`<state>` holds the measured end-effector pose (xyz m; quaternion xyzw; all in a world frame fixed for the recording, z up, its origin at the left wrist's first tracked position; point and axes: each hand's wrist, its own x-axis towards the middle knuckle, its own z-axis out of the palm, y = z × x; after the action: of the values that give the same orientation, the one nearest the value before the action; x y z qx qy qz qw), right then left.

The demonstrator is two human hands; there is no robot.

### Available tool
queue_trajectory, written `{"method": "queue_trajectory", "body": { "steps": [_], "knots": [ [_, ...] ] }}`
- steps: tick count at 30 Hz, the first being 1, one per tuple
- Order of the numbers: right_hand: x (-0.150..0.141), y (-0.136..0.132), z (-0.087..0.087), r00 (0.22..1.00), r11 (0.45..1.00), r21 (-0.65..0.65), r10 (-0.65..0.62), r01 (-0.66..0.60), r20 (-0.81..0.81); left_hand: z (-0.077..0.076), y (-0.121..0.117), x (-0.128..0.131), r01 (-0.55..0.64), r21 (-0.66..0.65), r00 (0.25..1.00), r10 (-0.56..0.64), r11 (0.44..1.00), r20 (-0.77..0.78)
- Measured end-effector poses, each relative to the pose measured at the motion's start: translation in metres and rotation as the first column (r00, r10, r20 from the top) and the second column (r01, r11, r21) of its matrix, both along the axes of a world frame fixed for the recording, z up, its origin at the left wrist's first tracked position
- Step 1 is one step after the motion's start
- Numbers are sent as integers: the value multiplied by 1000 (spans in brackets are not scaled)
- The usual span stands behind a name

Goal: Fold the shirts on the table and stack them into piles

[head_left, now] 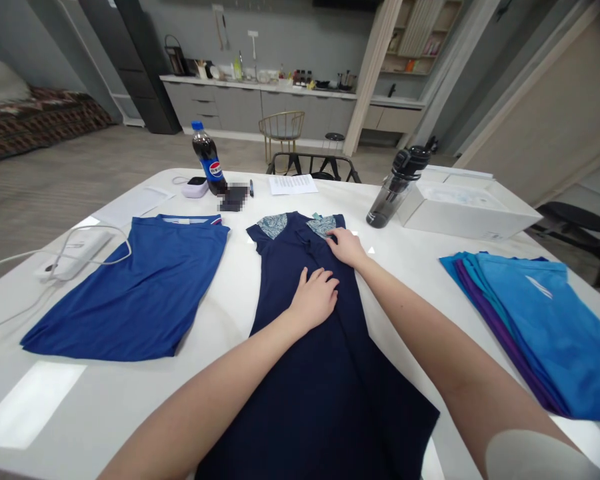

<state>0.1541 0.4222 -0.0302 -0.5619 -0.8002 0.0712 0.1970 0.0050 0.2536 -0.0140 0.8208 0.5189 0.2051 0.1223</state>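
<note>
A navy short-sleeved top or dress, with pale paisley patches at the shoulders, lies lengthwise in front of me, its collar at the far end. My left hand rests on its chest, fingers spread and slightly bent. Beside the right shoulder patch, my right hand touches the cloth with its fingers a little curled; no grip on the fabric shows. Creases run down the front near both hands. To the left is a folded blue garment. A pile of blue, teal and purple garments lies at the right.
The white table carries a power strip with a cable at left. Farther back are a cola bottle, printed paper, a dark drinking bottle and a white box. A chair stands behind the far edge.
</note>
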Motion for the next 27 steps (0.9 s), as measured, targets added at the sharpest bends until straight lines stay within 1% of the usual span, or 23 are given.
{"method": "queue_trajectory", "body": {
  "steps": [3, 5, 8, 11, 14, 16, 18, 22, 27],
  "knots": [
    [11, -21, -4, 997, 998, -33, 56, -55, 48, -3, -1, -5, 56, -2, 997, -56, 998, -47],
    [19, -36, -4, 996, 998, -26, 66, -65, 56, 0, -5, -8, 141, -1, 989, -140, 990, -55],
    [32, -62, 1, 993, 994, -1, 106, -106, 47, 9, -20, -8, 298, -24, 951, -299, 954, -83],
    [45, -92, 8, 993, 993, 10, 115, -115, 41, 16, -42, 0, 384, -30, 914, -384, 923, -133],
    [56, -122, 11, 991, 989, -51, 137, -136, 8, 21, -65, 13, 429, -28, 887, -427, 903, -174],
    [62, -141, 12, 984, 977, -111, 177, -180, -32, 24, -79, 20, 451, -36, 874, -450, 892, -184],
    [65, -159, 13, 977, 968, -136, 207, -211, -48, 28, -92, 22, 468, -48, 863, -468, 882, -188],
    [67, -193, 18, 974, 969, -108, 225, -224, -3, 35, -121, 16, 483, -78, 857, -489, 872, -165],
    [67, -221, 24, 982, 981, -128, 161, -148, 102, 42, -158, -3, 466, -135, 878, -476, 874, -53]
  ]
}}
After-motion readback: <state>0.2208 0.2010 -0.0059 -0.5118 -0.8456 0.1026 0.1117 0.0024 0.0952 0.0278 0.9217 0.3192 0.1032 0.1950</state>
